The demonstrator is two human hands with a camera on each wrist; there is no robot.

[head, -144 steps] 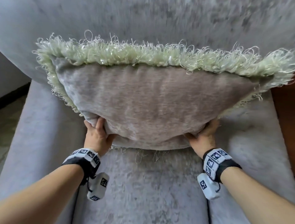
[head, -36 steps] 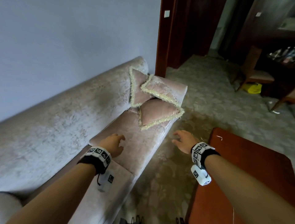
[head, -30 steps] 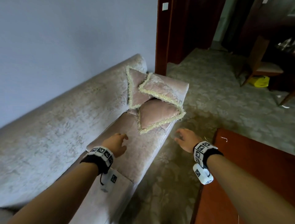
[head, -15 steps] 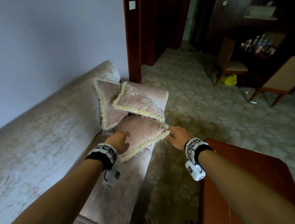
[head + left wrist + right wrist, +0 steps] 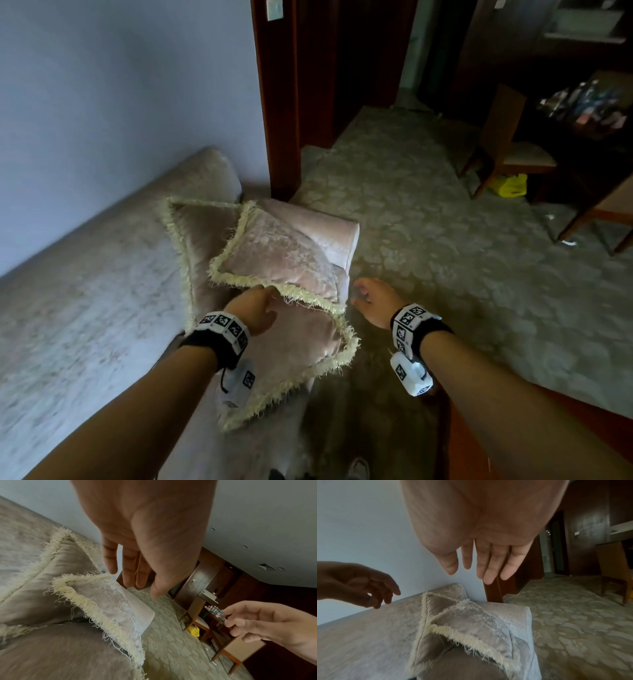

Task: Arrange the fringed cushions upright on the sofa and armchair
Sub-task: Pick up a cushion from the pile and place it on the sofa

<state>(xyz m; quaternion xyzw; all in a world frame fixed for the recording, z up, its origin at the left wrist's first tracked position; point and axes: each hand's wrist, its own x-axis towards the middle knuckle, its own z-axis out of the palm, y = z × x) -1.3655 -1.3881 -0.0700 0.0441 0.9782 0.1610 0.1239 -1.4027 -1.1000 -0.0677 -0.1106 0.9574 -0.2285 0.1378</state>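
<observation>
Three pink cushions with cream fringe are piled at the sofa's far end. The back cushion (image 5: pixel 200 236) leans on the backrest. The top cushion (image 5: pixel 274 253) lies tilted across the armrest and over the lower cushion (image 5: pixel 298 346), which lies flat on the seat. My left hand (image 5: pixel 262 299) hovers over the lower cushion at the top cushion's near fringe; in the left wrist view its fingers (image 5: pixel 130 574) hang relaxed above the top cushion (image 5: pixel 106 601). My right hand (image 5: pixel 359 294) is loosely curled and holds nothing, beyond the seat's front edge by the top cushion's corner.
The sofa armrest (image 5: pixel 325 229) ends by a dark wooden door frame (image 5: pixel 274 102). A red-brown table (image 5: pixel 534 435) is at my lower right. Wooden chairs (image 5: pixel 507 150) and a yellow bag (image 5: pixel 508 185) stand further off on the patterned carpet (image 5: pixel 428 240).
I have come closer to the cushion pile. My left hand moved up from the lower cushion to the top cushion's near fringe, and my right hand moved beside its corner.
</observation>
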